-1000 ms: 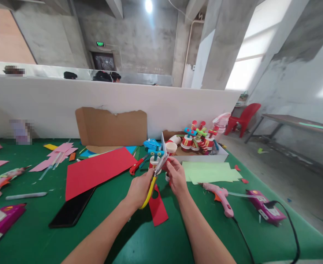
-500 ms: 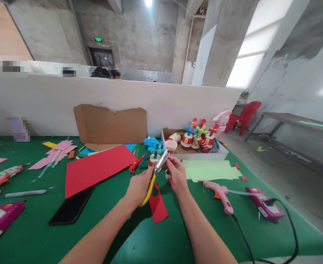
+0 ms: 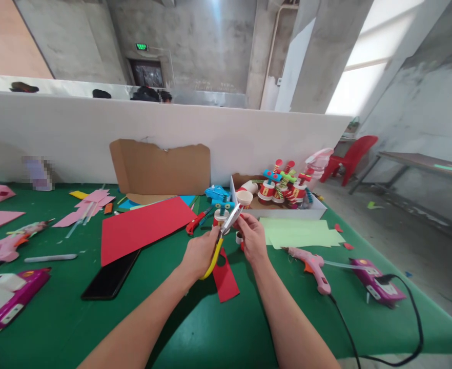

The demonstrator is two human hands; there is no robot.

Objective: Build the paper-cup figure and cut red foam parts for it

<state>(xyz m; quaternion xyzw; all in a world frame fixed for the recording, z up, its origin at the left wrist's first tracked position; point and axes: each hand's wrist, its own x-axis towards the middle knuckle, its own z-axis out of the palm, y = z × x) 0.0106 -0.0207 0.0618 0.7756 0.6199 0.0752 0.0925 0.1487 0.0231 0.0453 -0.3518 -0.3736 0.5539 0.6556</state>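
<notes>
My left hand (image 3: 200, 253) is closed on the handles of yellow-handled scissors (image 3: 213, 260), whose silver blades point up and to the right. My right hand (image 3: 254, 240) pinches a small red paper piece at the blade tips; the fingers hide most of it. Beneath the hands lies a red paper strip (image 3: 228, 283) with a rounded cut-out in its upper end. Just behind the blades stands a paper-cup figure (image 3: 221, 217) with a blue top, partly covered by the scissors. A small white and red roll (image 3: 239, 237) sits beside my right fingers.
Left lie a large red sheet (image 3: 141, 228) over a black phone (image 3: 108, 282), and a red utility knife (image 3: 195, 224). Right are green paper sheets (image 3: 303, 233), a pink glue gun (image 3: 313, 266) and a corded purple power strip (image 3: 379, 284). Behind, a box (image 3: 287, 211) holds cup figures.
The camera view has tilted slightly, so the table's contents appear a little higher and further right. Both hands keep nearly the same pose around the scissors and red paper.
</notes>
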